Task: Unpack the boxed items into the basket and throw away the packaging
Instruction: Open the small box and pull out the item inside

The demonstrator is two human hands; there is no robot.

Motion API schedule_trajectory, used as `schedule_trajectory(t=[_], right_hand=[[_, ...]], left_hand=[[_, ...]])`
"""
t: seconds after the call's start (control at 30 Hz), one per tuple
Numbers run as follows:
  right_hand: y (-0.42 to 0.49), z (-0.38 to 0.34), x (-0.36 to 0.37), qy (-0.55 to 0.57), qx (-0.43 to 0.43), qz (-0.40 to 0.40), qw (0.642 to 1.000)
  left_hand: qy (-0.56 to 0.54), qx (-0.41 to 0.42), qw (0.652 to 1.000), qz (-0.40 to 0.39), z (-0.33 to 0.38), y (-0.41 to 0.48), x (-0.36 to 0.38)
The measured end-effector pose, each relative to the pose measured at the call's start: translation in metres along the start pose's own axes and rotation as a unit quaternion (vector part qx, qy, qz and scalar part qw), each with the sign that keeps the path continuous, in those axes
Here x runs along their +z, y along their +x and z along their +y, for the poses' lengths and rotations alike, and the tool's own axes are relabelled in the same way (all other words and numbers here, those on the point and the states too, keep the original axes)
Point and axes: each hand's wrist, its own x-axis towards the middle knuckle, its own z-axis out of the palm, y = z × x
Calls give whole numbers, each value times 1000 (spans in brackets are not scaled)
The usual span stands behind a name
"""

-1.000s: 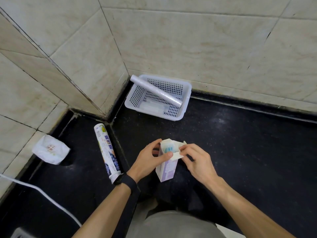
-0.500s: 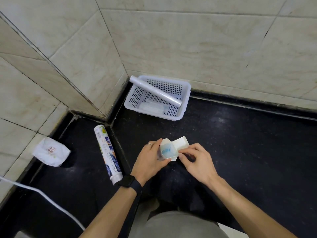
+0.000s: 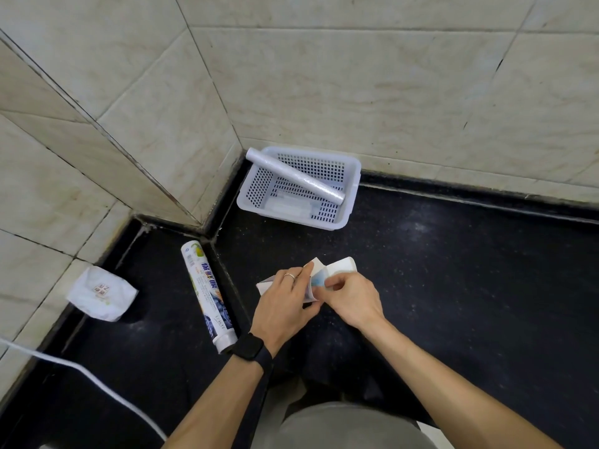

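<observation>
On the black counter (image 3: 453, 286), our basket (image 3: 351, 189) sits at the back edge near the wall corner, a roll (image 3: 295, 175) lying across it. Nearer the front, between our hands, is the small box (image 3: 337, 268), flaps open. Our left hand (image 3: 285, 306) wraps its body; our right hand (image 3: 353, 296) pinches something at its mouth. We judge the carton light and easily crushed: hold its sides gently and draw the contents out by the exposed end.
</observation>
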Motion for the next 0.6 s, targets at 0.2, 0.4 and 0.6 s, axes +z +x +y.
schedule_trajectory(t=[0.2,0.4,0.6], right_hand=[[5,-7,8,-25,-8,-18,999],[5,3,-8,42,-41,39,998],[5,16,-13,123,-46,1,991]], left_hand=[[3,-1,1000,11,-2,0,-2],[-1,-18,999,30,-14,-1,-4],[30,22,998,48,-11,6,-9]])
